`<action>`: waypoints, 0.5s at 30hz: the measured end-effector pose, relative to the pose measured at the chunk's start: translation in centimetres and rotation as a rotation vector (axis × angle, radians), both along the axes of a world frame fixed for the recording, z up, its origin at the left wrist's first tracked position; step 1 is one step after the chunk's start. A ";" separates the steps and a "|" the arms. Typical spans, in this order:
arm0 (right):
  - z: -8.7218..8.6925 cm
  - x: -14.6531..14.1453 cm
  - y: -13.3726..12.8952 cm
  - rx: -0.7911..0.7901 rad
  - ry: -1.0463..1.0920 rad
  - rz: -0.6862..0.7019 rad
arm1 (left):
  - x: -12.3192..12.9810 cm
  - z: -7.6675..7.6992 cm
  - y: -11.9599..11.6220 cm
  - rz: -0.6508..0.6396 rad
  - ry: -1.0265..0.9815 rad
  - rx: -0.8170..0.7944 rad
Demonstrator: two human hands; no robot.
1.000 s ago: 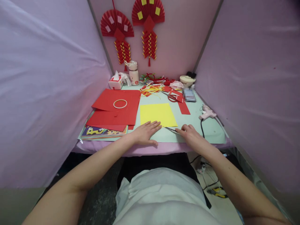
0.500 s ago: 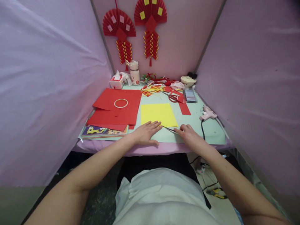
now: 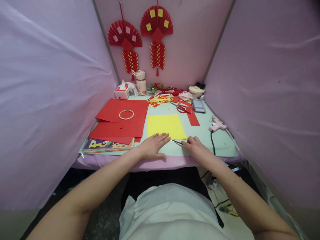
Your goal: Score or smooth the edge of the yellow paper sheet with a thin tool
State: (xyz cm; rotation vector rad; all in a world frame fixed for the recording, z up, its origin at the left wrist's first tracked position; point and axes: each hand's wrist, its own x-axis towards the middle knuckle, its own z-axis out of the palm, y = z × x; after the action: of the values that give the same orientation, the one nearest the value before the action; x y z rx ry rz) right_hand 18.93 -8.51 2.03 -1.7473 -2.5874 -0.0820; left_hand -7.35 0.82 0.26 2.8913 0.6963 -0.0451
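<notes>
A yellow sheet (image 3: 165, 126) lies flat on the pale green table cover (image 3: 205, 143). My left hand (image 3: 154, 146) rests with spread fingers over the sheet's near left edge. My right hand (image 3: 196, 147) is closed around a thin dark tool (image 3: 176, 142), whose tip points left at the sheet's near edge, close to my left fingertips. The part of the tool inside my fingers is hidden, so its kind is hard to tell.
Red sheets (image 3: 116, 128) with a white ring (image 3: 126, 114) lie left, over a book (image 3: 100, 145). Behind are red-handled scissors (image 3: 181, 108), yellow strips (image 3: 160, 100), a bottle (image 3: 141, 83) and a tissue box (image 3: 122, 92). A pink glue gun (image 3: 217, 124) sits right.
The whole view has shifted, so the table appears slightly lower and further left. Both hands keep nearly the same pose beside the yellow sheet.
</notes>
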 end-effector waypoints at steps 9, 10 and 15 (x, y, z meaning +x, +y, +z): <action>0.6 -0.6 0.0 -0.040 0.021 0.023 | 0.0 0.1 -0.2 0.011 0.013 0.005; 0.5 -0.6 0.0 -0.038 0.018 0.023 | 0.0 0.1 -0.2 0.010 0.010 0.001; -0.2 -0.3 0.0 -0.014 0.012 0.024 | 0.1 0.3 -0.2 0.012 0.007 -0.011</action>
State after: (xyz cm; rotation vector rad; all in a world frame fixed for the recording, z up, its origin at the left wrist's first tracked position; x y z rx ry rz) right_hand 18.62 -8.51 1.82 -1.7154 -2.6069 -0.0529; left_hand -7.25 0.65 0.59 2.8782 0.7119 -0.0578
